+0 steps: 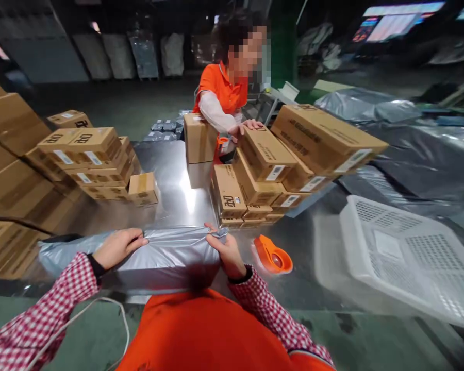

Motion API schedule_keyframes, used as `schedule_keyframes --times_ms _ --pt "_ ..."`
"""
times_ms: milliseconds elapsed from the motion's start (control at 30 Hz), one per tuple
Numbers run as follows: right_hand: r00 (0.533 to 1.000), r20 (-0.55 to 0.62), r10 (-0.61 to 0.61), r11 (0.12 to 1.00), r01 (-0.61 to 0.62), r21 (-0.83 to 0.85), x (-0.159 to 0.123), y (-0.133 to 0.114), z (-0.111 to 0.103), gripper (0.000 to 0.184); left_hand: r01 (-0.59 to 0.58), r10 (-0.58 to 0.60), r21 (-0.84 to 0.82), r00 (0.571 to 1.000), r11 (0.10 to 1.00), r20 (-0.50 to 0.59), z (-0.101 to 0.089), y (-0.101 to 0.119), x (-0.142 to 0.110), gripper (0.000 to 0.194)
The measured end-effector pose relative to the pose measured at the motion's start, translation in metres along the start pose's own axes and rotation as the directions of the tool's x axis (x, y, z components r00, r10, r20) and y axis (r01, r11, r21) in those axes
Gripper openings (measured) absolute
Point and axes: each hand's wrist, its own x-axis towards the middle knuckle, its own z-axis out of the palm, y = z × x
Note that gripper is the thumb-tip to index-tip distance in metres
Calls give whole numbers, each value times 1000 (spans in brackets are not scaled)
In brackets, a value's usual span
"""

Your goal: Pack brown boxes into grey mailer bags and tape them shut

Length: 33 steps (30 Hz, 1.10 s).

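A parcel wrapped in a grey plastic mailer bag (170,257) lies on the metal table (178,190) right in front of me. My left hand (118,247) rests on its top left side, fingers curled down onto the plastic. My right hand (226,250) pinches the bunched end of the bag at the parcel's right edge. An orange tape dispenser (272,255) lies on the table just right of my right hand.
Stacks of brown cardboard boxes stand at the left (88,159) and centre-right (263,175). Across the table a person in an orange shirt (222,95) lays a hand on a box. A white plastic basket (406,252) sits at the right. Large cartons (7,170) line the far left.
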Motion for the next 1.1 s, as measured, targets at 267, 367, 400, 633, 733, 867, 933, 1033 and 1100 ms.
schedule_keyframes --times_ms 267,367,400,633,733,867,933,1033,1100 --pt "897 378 -230 870 363 -332 13 -12 -46 25 128 -69 249 971 960 -231 24 7 -8 43" --pt "832 414 -370 812 506 -292 16 -10 -46 21 102 -54 211 974 972 -220 25 -2 -15 49" --pt "811 421 -405 800 538 -266 16 -10 -46 24 64 -27 169 976 984 -216 23 -4 -20 51" --pt "639 620 -455 744 656 -130 17 -18 -54 35 -141 147 44 968 989 -202 20 28 -27 56" --pt "661 603 -447 771 626 -115 16 -21 -53 34 -260 276 121 950 958 -145 24 57 -4 48" --pt "757 492 -431 784 584 -210 8 -21 -53 28 -347 364 220 931 912 -37 24 78 16 33" --pt "776 478 -411 778 572 -260 3 -22 -57 25 -395 408 262 913 881 6 20 79 18 33" --pt "779 490 -392 765 572 -296 -4 -25 -63 20 -443 452 356 890 823 64 16 75 14 44" --pt "781 470 -412 735 590 -335 -9 -25 -65 20 -446 450 388 889 807 86 18 70 10 54"
